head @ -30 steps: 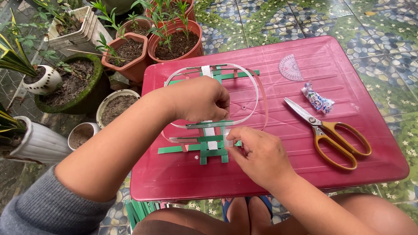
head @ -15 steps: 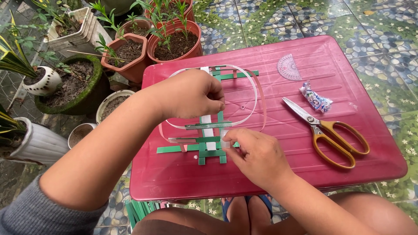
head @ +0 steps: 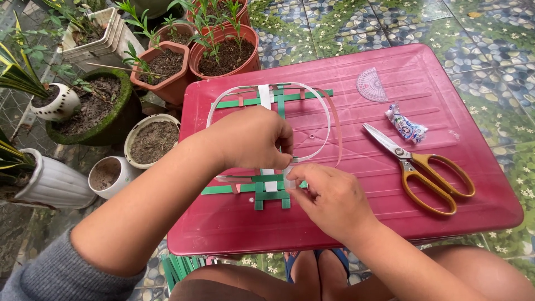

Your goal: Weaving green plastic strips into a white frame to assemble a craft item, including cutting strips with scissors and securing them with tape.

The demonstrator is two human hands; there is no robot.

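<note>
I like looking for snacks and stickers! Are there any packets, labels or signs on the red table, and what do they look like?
Small wrapped packet: lies on the red table, right of the hands, between the clear protractor and the orange-handled scissors; crinkly, longish, white with blue and a bit of red.
No other labels, signs or screens show.

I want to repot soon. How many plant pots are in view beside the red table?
8, all left of or behind the table: two terracotta, a mossy dark one, four white, a rectangular planter. More may be cropped.
</note>
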